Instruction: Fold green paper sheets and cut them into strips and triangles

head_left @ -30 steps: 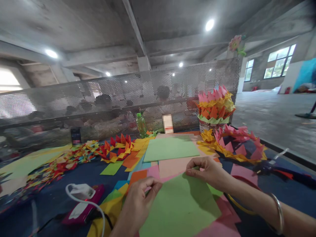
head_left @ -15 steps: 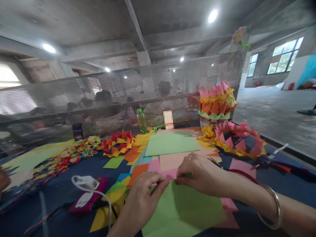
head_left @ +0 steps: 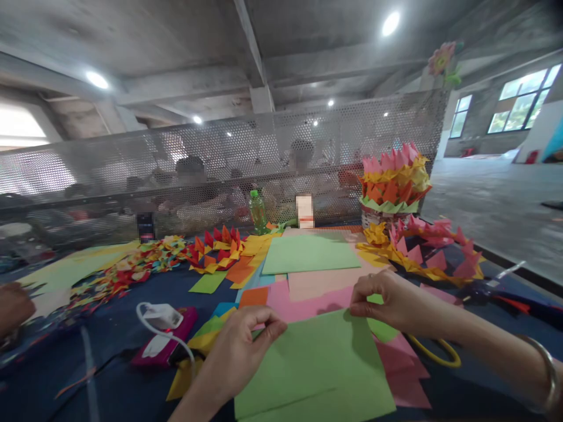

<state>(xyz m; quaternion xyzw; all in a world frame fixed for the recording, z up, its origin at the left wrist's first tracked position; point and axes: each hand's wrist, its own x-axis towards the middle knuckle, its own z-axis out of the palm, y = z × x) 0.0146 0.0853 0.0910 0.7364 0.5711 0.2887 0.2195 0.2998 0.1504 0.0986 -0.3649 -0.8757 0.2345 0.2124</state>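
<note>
A light green sheet of paper (head_left: 316, 363) lies before me, with a dark line, a fold or edge, near its lower side. At its upper left edge, my left hand (head_left: 244, 346) is closed, thumb and forefinger pinching the paper. My right hand (head_left: 385, 302) pinches the upper right corner the same way. Pink sheets (head_left: 402, 366) show from under the green paper on the right. Beneath my right forearm a yellow loop (head_left: 444, 354) is partly hidden.
A purple power strip (head_left: 165, 343) with a white plug and cord lies left. Behind are stacked green sheets (head_left: 312, 252), a red-orange paper ring (head_left: 217, 249), a pink-yellow paper ring (head_left: 440, 258), a tiered paper basket (head_left: 391, 187), a green bottle (head_left: 258, 214) and paper scraps (head_left: 145, 264). Another person's hand (head_left: 15, 308) is far left.
My hands have moved apart along the green paper's top edge, the right one further right. The sheet looks drawn straighter. A dark blade and red loop by my right hand no longer show.
</note>
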